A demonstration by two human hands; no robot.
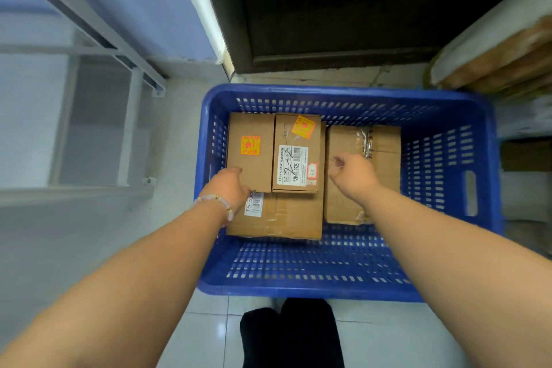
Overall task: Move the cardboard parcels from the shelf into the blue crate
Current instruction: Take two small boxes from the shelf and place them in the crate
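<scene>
Four cardboard parcels are sitting in the blue crate (346, 287), which is on pale floor tiles with a white shelf frame (131, 125) off its left side and a dark doorway past its far wall. Going by size: the biggest parcel (295, 218) lies flat on the crate floor toward the left half, with a white label reading something like T6-53 near its left end. Next, a taped parcel (385, 152) lies on the crate floor right of that one, edges touching or nearly so, can't tell for sure. Then two smaller ones are stacked on the big parcel up against the crate's far wall, side by side and touching: the labelled parcel (295, 152) with a white barcode label and orange sticker, and left of it the sticker parcel (251, 149) with just an orange sticker. The left hand (230, 188), beaded bracelet (219, 203) on the wrist, rests on the sticker parcel's near left corner, fingers curled over the edge, so it looks like it's gripping that one. The right hand (352, 172) hovers over the taped parcel, fingers loosely curled, holding nothing.
</scene>
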